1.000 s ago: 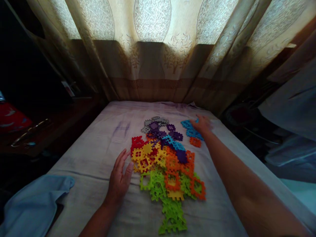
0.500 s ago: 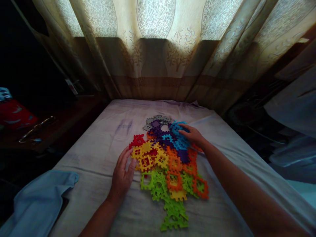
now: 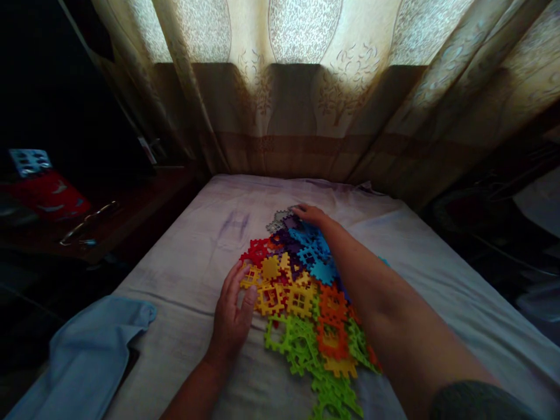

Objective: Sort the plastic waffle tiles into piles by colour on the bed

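Observation:
A pile of flat plastic pieces with notched edges lies on a pale sheet. Green pieces [image 3: 301, 344] are nearest me, with yellow pieces [image 3: 270, 298] and orange pieces [image 3: 332, 324] above them. Red pieces [image 3: 256, 251] sit at the left, blue pieces [image 3: 317, 256] at the right, and grey pieces [image 3: 277, 220] at the far end. My left hand [image 3: 236, 303] rests at the pile's left edge, fingers apart, touching the yellow pieces. My right hand [image 3: 310, 214] reaches over the grey and purple pieces at the far end; its fingertips are partly hidden.
A light blue cloth [image 3: 87, 350] lies at the left edge of the sheet [image 3: 188, 262]. Beyond it, a dark wooden surface [image 3: 144, 198] holds a red patterned item [image 3: 52, 195]. A patterned curtain [image 3: 293, 116] hangs behind the sheet.
My right hand has moved from the blue pieces to the grey ones at the far end. Blue pieces have spread toward me. My left hand stays by the yellow pieces. The view has shifted slightly.

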A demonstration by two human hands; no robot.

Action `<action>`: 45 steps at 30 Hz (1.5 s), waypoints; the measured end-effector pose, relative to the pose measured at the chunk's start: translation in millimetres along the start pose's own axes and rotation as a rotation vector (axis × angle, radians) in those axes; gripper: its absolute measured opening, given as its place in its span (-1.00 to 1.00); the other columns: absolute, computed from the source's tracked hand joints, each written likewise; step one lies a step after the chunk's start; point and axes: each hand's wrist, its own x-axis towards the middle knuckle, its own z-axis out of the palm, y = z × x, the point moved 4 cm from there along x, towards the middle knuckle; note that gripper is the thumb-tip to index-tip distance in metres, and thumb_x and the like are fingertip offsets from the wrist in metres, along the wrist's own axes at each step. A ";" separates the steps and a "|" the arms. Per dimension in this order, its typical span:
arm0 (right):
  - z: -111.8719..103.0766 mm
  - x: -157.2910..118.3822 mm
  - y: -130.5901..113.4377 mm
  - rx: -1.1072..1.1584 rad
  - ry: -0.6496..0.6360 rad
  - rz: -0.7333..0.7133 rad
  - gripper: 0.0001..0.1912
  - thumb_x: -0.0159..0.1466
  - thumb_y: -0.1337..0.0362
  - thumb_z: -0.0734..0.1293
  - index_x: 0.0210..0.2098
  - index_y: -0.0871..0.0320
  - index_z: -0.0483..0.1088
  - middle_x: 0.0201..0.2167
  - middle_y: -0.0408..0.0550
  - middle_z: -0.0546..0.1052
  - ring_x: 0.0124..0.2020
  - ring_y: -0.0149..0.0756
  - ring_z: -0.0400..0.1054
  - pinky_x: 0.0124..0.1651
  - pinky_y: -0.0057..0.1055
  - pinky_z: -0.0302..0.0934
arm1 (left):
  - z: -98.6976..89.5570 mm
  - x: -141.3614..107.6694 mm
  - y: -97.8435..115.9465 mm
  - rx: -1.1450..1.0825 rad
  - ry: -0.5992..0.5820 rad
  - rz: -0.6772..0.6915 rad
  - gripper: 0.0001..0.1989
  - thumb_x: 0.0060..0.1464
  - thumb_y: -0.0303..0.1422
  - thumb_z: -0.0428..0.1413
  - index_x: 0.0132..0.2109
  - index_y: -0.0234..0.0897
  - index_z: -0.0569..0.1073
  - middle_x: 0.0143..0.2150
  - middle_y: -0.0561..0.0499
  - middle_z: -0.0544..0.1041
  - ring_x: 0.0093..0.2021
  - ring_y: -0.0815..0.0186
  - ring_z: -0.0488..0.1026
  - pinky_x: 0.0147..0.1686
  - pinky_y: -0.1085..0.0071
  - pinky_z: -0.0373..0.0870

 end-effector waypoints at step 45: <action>18.0 -211.1 -40.5 -0.003 -0.023 0.091 -0.41 0.33 -0.04 0.22 0.29 0.00 0.25 0.35 0.06 0.22 0.35 -0.04 0.08 0.32 0.15 -0.06 | 12.3 4.9 -1.5 0.150 0.007 0.098 -0.47 0.24 -0.07 -0.02 0.23 -0.27 0.30 0.38 -0.28 0.13 0.38 0.01 0.13 0.33 0.01 0.09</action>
